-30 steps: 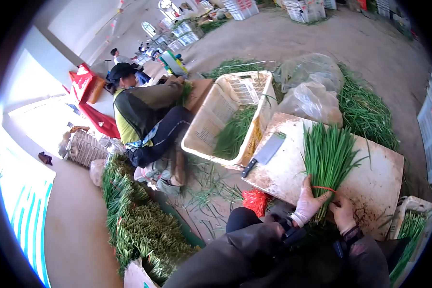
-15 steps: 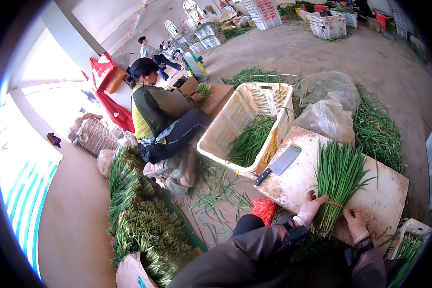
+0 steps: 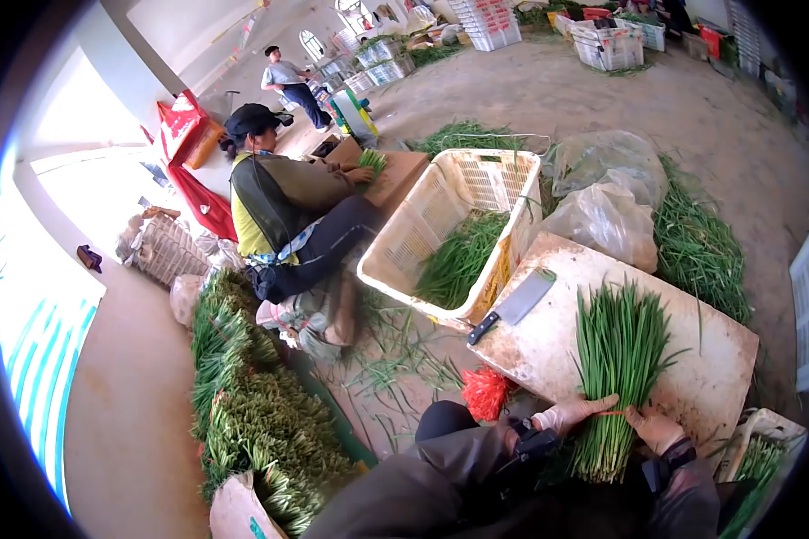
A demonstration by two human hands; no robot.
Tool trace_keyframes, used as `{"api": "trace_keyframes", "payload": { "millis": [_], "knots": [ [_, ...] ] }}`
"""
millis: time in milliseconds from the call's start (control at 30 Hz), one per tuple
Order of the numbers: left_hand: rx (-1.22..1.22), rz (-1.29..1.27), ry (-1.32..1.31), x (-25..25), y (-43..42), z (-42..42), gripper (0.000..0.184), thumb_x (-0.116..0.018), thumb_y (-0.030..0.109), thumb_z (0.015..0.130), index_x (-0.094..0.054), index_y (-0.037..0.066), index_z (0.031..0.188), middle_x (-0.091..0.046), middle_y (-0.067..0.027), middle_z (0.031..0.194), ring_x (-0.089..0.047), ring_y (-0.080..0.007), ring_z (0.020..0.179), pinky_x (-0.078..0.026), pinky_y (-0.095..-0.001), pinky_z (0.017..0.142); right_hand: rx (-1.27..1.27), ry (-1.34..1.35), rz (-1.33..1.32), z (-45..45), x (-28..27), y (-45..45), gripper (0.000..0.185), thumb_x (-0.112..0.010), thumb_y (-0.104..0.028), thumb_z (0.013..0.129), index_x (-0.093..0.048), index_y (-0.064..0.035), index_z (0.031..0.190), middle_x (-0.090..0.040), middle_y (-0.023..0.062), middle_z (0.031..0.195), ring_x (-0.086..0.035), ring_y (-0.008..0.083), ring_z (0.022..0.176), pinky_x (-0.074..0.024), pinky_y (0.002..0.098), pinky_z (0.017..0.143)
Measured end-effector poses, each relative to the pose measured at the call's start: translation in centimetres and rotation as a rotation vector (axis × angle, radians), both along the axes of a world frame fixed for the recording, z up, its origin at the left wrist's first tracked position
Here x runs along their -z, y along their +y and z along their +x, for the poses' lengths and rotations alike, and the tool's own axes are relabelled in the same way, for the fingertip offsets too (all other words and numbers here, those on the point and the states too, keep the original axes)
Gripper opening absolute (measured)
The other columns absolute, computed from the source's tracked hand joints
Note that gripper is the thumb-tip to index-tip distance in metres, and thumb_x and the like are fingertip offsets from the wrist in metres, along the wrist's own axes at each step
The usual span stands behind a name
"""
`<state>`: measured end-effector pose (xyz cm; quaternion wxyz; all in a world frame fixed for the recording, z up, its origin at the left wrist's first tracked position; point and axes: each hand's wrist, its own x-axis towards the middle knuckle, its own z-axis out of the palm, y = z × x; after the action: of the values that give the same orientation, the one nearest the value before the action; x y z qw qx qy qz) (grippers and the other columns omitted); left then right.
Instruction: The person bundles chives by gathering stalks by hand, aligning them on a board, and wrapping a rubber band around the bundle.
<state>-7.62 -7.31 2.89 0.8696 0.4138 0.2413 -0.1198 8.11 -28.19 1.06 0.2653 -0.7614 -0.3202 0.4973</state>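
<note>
A bundle of garlic chives (image 3: pixel 622 346) lies on the pale, stained board (image 3: pixel 710 350), leaf tips pointing away from me and cut stems towards me. A thin red tie (image 3: pixel 612 413) crosses the lower stems. My left hand (image 3: pixel 571 414), in a pale glove or wrap, presses against the bundle's left side, its fingers closed at the tie. From the right, my right hand (image 3: pixel 658 430) pinches at the tie's other end against the stems. The fingertips are partly hidden. A cleaver (image 3: pixel 520 304) with a black handle rests at the board's left edge.
A white crate (image 3: pixel 395 269) holding loose chives stands beyond the board. Red ties (image 3: pixel 487 393) lie left of my knee. Tied bundles (image 3: pixel 270 422) are stacked at left. A co-worker (image 3: pixel 283 202) sits opposite. Plastic bags (image 3: pixel 607 216) and loose chives (image 3: pixel 701 242) lie behind the board.
My hands have drawn closer together at the stems, and the red tie now lies flat across the bundle. The bundle has shifted slightly towards me. A distant person has become more upright.
</note>
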Motion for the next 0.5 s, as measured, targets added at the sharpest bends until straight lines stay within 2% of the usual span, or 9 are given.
{"api": "trace_keyframes", "payload": {
  "millis": [100,133,167,200,233,267,333,433,500],
  "knots": [
    [-0.001,0.414,-0.079,0.9,0.0,-0.1,0.071,-0.085,0.039,0.088,-0.06,0.002,0.143,-0.067,-0.0127,0.136,-0.065,-0.0225,0.118,-0.055,-0.0386,0.1,0.144,-0.001,0.304,-2.3,-3.6,1.7,0.048,-0.066,-0.038,0.102,-0.063,-0.0033,0.136,-0.07,0.0133,0.125,-0.064,0.023,0.113,-0.0506,0.0392,0.098],
    [-0.027,0.311,-0.118,0.5,-0.1,0.2,0.074,-0.086,0.04,0.086,-0.06,0.0,0.142,-0.068,-0.0139,0.135,-0.066,-0.0231,0.119,-0.055,-0.0392,0.1,0.197,0.219,0.361,-1.9,-0.1,1.2,0.044,-0.067,-0.034,0.102,-0.065,-0.0041,0.134,-0.072,0.0115,0.121,-0.065,0.0203,0.11,-0.0515,0.0367,0.096],
    [0.016,0.199,-0.092,-0.1,0.2,0.4,0.065,-0.083,0.031,0.092,-0.058,-0.001,0.143,-0.068,-0.0126,0.134,-0.066,-0.0212,0.117,-0.054,-0.0373,0.102,0.17,0.148,0.293,-1.9,-2.5,1.5,0.043,-0.069,-0.033,0.101,-0.066,-0.0037,0.132,-0.073,0.0085,0.117,-0.066,0.0179,0.107,-0.0521,0.0347,0.095],
    [0.031,0.178,-0.018,-1.7,0.4,0.8,0.066,-0.084,0.029,0.091,-0.057,-0.002,0.143,-0.069,-0.0134,0.131,-0.067,-0.0219,0.114,-0.055,-0.0368,0.101,0.258,0.326,0.387,-2.1,-2.6,1.8,0.044,-0.071,-0.033,0.1,-0.067,-0.0032,0.131,-0.073,0.0068,0.117,-0.065,0.0158,0.106,-0.052,0.0337,0.094],
    [-0.01,0.242,-0.04,-2.9,0.4,1.2,0.065,-0.084,0.026,0.09,-0.057,-0.002,0.142,-0.07,-0.0143,0.128,-0.069,-0.0224,0.112,-0.056,-0.0366,0.099,0.278,0.287,0.402,-2.3,-5.4,2.1,0.042,-0.075,-0.029,0.098,-0.067,-0.0027,0.13,-0.073,0.0058,0.118,-0.065,0.0148,0.106,-0.0518,0.033,0.095],
    [-0.035,0.249,-0.114,-4.1,0.5,1.6,0.064,-0.086,0.021,0.088,-0.057,-0.003,0.14,-0.071,-0.0151,0.127,-0.069,-0.0225,0.113,-0.056,-0.0362,0.1,0.277,0.293,0.539,-2.1,-4.4,2.4,0.042,-0.079,-0.021,0.094,-0.067,-0.0024,0.129,-0.072,0.0056,0.117,-0.065,0.0146,0.107,-0.0522,0.0329,0.096],
    [-0.145,0.27,-0.212,-4.2,0.3,2.2,0.065,-0.091,0.016,0.081,-0.059,-0.002,0.135,-0.072,-0.0111,0.122,-0.07,-0.021,0.107,-0.057,-0.0355,0.096,0.225,0.178,0.592,-1.6,-6.4,2.5,0.048,-0.084,-0.015,0.088,-0.064,-0.0011,0.129,-0.072,0.0058,0.115,-0.065,0.016,0.108,-0.053,0.0337,0.096],
    [-0.173,0.374,-0.445,-6.1,0.1,2.7,0.067,-0.093,0.013,0.078,-0.059,0.0,0.134,-0.072,-0.0093,0.122,-0.068,-0.0198,0.109,-0.056,-0.0354,0.097,0.261,0.025,0.745,-1.9,-10.2,2.8,0.054,-0.087,-0.015,0.085,-0.061,-0.0001,0.13,-0.072,0.0079,0.114,-0.067,0.0178,0.107,-0.0546,0.0356,0.094],
    [-0.138,0.591,-0.507,-8.5,-0.3,2.5,0.079,-0.095,0.015,0.074,-0.054,0.0,0.14,-0.071,-0.0093,0.124,-0.067,-0.0204,0.113,-0.054,-0.036,0.101,0.336,0.097,0.685,-2.4,-12.5,2.2,0.057,-0.088,-0.016,0.083,-0.06,0.0004,0.13,-0.072,0.0102,0.114,-0.068,0.02,0.107,-0.0556,0.0373,0.092]
  ]
}}
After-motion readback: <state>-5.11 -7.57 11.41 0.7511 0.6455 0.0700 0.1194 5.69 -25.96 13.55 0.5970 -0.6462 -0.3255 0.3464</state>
